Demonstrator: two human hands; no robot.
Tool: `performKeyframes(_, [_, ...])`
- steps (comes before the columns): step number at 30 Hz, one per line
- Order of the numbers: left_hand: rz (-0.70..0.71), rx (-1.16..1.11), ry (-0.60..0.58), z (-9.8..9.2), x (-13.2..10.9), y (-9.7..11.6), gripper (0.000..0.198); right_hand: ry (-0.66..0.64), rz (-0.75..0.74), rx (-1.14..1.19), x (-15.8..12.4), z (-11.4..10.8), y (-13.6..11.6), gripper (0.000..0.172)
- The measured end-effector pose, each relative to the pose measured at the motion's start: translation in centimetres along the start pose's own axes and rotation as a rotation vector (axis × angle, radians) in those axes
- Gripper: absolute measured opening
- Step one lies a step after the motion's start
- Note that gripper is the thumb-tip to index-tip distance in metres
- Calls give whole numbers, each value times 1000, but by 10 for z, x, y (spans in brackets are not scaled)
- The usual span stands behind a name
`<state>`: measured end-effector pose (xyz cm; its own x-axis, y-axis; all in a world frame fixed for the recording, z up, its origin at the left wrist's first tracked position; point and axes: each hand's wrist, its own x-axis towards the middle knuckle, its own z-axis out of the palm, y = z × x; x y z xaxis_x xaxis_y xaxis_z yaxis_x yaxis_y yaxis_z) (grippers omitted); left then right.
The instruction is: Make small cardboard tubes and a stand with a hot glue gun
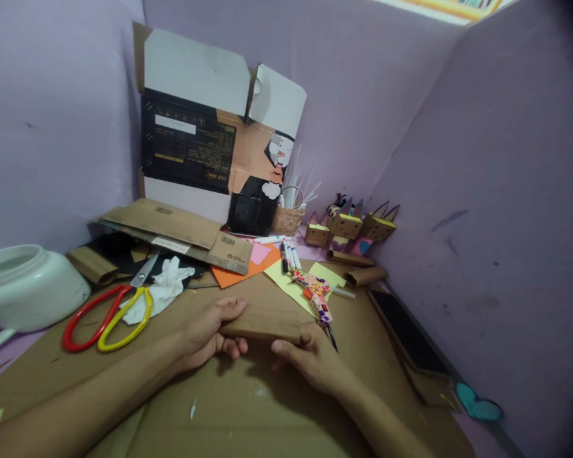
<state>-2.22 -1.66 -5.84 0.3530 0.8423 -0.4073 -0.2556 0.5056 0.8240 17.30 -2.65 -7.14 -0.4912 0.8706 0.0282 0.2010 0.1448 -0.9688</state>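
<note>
A folded piece of brown cardboard [262, 322] is held level above the cardboard-covered table, in the middle of the view. My left hand [214, 334] grips its left end, thumb on top and fingers curled below. At the right end my right hand [310, 356] is closed on it, thumb at the near edge. Left of my left hand lie large scissors [124, 315] with one red and one yellow handle, beside a crumpled white tissue [165, 286]. Beyond my right hand rests a colourfully patterned glue gun [316, 292].
A white pot [33, 289] stands at the left. Flattened cardboard [172, 222] and an opened printed box [186, 143] are behind. Markers [291, 254], coloured paper [248, 267], a straw basket [288, 219] and cardboard animal figures [348, 226] sit toward the back. A dark tablet-like slab [408, 331] lies along the right wall.
</note>
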Motion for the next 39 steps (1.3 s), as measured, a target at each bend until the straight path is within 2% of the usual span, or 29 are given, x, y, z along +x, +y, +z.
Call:
performKeyframes(2, [117, 177, 62, 2, -3, 2, 27, 84, 91, 157, 3, 3, 3, 35])
performKeyframes(4, [361, 513, 142, 3, -7, 4, 49, 145, 150, 315, 5, 5, 4, 38])
performKeyframes(6, [596, 872, 165, 3, -10, 5, 66, 138, 185, 431, 6, 6, 4, 41])
performKeyframes(7, [671, 1014, 156, 2, -11, 4, 68, 118, 195, 472, 5, 7, 3, 43])
performKeyframes(9, [752, 1199, 150, 1, -10, 0, 60, 70, 203, 510, 4, 7, 2, 42])
performKeyframes(13, [864, 1371, 140, -1, -7, -7, 41, 53, 156, 453, 2, 9, -1, 29])
performKeyframes(17, [884, 1437, 99, 4, -7, -9, 42, 199, 135, 406, 1, 11, -3, 27])
performKeyframes(21, [817, 1414, 85, 10, -12, -7, 46, 289, 98, 326, 1, 14, -3, 35])
performKeyframes(27, [717, 1348, 141, 10, -17, -3, 40, 212, 215, 424, 3, 17, -3, 34])
performKeyframes(31, [763, 1347, 162, 11, -17, -4, 40, 244, 152, 357, 1, 18, -6, 34])
performKeyframes(35, [840, 1331, 152, 12, -16, -7, 34, 250, 81, 206, 0, 20, -5, 42])
performKeyframes(39, [839, 1270, 157, 8, -13, -8, 29, 271, 138, 259, 2, 16, -3, 33])
